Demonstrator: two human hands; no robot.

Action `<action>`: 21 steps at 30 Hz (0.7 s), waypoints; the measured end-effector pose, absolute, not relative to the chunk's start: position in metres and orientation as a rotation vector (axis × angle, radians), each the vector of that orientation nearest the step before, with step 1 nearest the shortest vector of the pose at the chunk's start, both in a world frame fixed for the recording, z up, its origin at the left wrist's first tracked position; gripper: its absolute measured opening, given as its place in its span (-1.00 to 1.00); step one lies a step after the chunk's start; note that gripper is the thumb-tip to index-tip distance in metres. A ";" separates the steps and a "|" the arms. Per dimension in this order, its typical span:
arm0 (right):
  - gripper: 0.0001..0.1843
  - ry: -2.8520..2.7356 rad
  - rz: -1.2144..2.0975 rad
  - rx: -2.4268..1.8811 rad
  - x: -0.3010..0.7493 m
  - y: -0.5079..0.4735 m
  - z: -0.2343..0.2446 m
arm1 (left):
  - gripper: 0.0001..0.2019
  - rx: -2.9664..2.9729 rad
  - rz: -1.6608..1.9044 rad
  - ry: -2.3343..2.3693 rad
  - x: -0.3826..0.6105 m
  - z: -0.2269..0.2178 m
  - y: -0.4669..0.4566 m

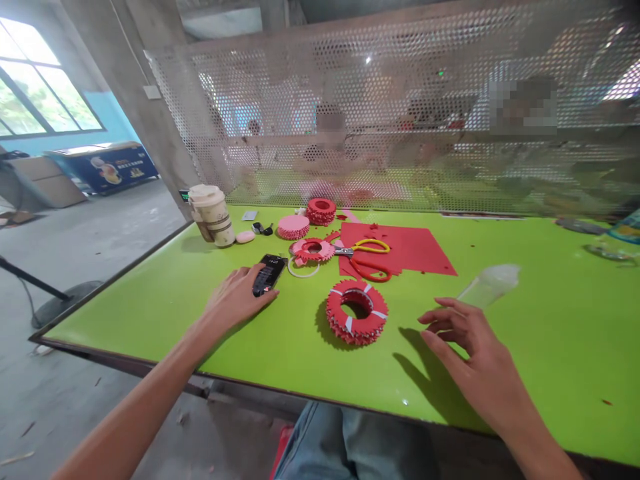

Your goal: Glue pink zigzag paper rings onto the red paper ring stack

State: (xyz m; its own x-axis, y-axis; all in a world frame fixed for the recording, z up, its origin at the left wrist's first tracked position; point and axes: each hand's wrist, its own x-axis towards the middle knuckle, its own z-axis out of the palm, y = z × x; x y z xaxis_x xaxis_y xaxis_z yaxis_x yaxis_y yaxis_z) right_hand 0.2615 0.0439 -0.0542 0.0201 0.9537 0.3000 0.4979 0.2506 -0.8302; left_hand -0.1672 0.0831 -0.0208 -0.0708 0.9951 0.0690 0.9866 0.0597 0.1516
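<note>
My left hand (241, 290) is on a black phone (270, 272) with a lit screen, its thumb at the near edge and its fingers along the left side. Over the right part of the table hovers my right hand (470, 350), fingers loosely bent and apart, with nothing in it. Between the hands stands a stack of red zigzag-edged paper rings (357, 327) bound with white strips. Scissors (365, 257) with one yellow and one red handle lie behind it, their blades partly hidden by pink and red paper rings (306, 250). Red paper sheets (420, 250) lie under the scissors.
A lidded cup (211, 217) stands at the back left, near a pink oval object (245, 237). Further back are a pink paper stack (293, 227) and a red ring stack (321, 210). A clear plastic piece (493, 283) lies beyond my right hand. A perforated screen (375, 127) borders the green table (290, 357).
</note>
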 end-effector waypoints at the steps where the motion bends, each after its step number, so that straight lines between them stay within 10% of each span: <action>1: -0.35 -1.615 0.635 -1.378 0.261 0.044 -0.054 | -0.22 2.121 0.187 2.257 -0.164 -0.016 0.087; 21: -0.44 -1.685 0.606 -1.428 0.259 0.037 -0.053 | -0.21 2.081 -0.055 2.370 -0.165 0.003 0.152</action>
State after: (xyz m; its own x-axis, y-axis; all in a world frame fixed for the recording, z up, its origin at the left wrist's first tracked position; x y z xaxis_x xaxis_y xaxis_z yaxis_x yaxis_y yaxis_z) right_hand 0.2587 0.0368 -0.0534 -0.0140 0.9600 0.2796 0.5620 0.2389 -0.7919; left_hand -0.1648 0.1516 0.0034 -0.1299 0.9914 -0.0133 0.9910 0.1294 -0.0346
